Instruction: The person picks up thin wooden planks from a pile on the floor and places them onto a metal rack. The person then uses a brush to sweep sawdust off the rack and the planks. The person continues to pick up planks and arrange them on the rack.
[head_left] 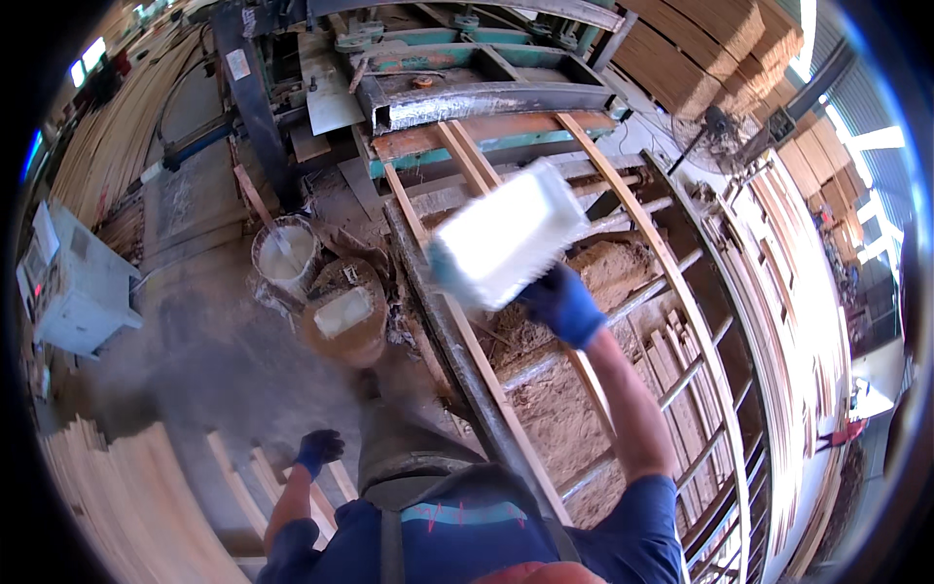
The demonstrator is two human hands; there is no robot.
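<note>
The person's right hand [564,304], gloved in blue, has its grip closed on a motion-blurred white block [514,234], which extends toward eleven o'clock above wooden strips [632,204] on a roller frame [533,370]. A bucket [289,285] stands toward nine o'clock. At eight o'clock, the gloved left hand [319,450] is partly curled; whether it grasps anything cannot be told.

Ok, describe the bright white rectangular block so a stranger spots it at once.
Find the long, dark, ladder-like metal frame right of centre. Over it, the blue-gloved right hand holds the bright white rectangular block. Unlike the pale, flat slab on the round brown stand, it is raised and motion-blurred.
</note>
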